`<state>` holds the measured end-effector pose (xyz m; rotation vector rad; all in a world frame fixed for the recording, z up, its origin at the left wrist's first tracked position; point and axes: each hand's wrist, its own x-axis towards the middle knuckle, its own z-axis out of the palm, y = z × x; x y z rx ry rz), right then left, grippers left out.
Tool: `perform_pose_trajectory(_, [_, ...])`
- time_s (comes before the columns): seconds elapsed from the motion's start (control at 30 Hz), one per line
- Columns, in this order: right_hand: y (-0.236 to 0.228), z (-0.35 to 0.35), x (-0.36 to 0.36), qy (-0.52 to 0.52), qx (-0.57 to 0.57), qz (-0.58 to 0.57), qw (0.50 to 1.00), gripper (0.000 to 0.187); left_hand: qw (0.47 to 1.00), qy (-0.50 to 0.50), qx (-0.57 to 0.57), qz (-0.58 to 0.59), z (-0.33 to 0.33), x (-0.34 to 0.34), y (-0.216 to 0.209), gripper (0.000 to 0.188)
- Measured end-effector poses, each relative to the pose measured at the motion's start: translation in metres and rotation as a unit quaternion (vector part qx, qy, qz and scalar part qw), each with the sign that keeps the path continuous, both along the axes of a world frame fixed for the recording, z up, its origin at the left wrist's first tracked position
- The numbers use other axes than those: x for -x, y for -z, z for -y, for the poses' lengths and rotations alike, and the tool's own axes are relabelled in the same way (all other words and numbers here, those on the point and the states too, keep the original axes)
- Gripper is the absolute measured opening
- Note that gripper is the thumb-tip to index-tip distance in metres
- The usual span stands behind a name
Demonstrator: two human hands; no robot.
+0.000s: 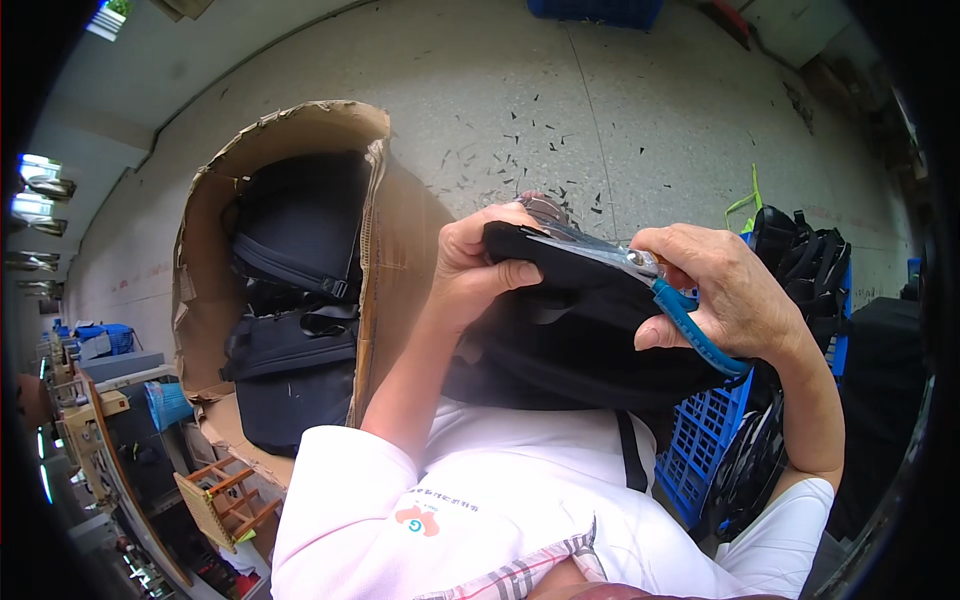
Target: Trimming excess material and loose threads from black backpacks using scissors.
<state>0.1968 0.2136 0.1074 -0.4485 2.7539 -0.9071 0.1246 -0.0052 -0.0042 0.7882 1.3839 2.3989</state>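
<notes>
My left hand (474, 262) pinches the upper edge of a black fabric item (590, 345), thumb on the near side. The item lies across my lap; whether it is a whole bag cannot be told. In my right hand (735, 285) is a pair of scissors (697, 338) with blue handles and metal blades. Its blades reach left along the fabric's top edge, with the tips close to my left fingers. How far the blades are parted is hard to see.
Left of me stands an open cardboard box (405, 225) holding black backpacks (300, 215). On my right, more black bags (800, 250) fill a blue plastic crate (700, 440). Small black scraps (515, 140) litter the floor ahead. A wooden stool (225, 495) is at the lower left.
</notes>
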Motion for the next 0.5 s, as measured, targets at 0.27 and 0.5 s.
perform_pose_trajectory(0.27, [-0.0020, 0.0044, 0.0096, -0.034, 0.049, 0.064, 0.996, 0.059, 0.999, 0.026, -0.008, -0.030, 0.0012, 0.0016, 0.0039, 0.030])
perform_pose_trajectory(0.5, [0.0022, 0.0067, 0.0028, -0.036, 0.002, 0.026, 0.999, 0.046, 0.999, 0.019, -0.003, -0.026, 0.0017, -0.0015, 0.0055, 0.030])
